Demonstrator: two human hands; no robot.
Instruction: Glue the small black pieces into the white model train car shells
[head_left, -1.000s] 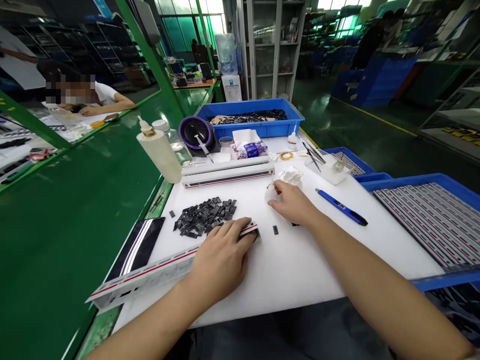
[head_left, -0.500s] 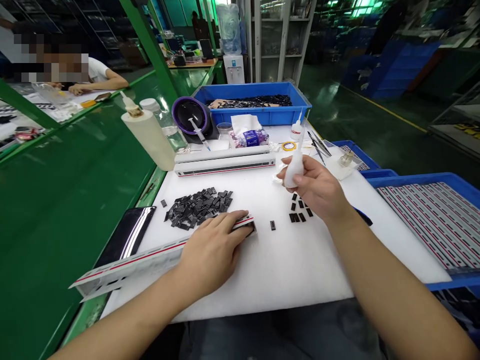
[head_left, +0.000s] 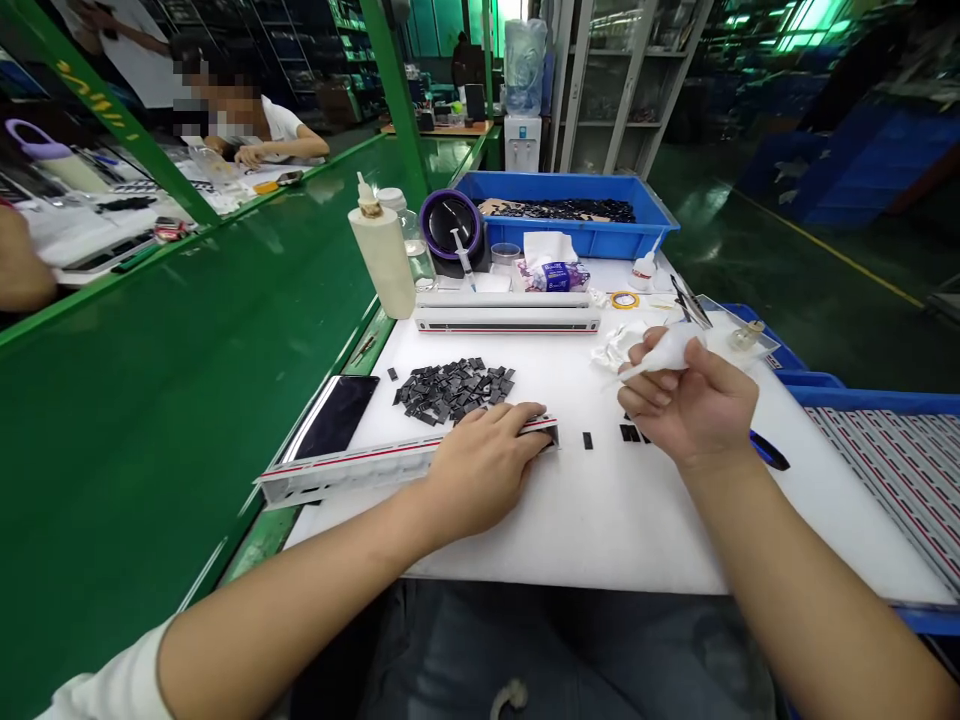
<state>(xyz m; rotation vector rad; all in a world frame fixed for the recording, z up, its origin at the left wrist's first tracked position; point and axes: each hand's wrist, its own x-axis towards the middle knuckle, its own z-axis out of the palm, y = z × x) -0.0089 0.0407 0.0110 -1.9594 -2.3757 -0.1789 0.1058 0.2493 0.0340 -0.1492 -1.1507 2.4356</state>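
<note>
The left hand (head_left: 484, 470) lay flat, fingers together, pressing the end of a long white strip (head_left: 360, 463) near the tabletop's (head_left: 570, 520) front-left edge. The right hand (head_left: 694, 405) held a small white squeeze bottle (head_left: 664, 352), fingers curled around it, nozzle tilted leftward, above small black parts (head_left: 630, 433) mid-table.

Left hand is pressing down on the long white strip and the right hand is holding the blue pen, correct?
Not quite. In the head view the right hand holds a small white squeeze bottle; the blue pen lies on the table. The left hand does press on the long white strip.
</note>
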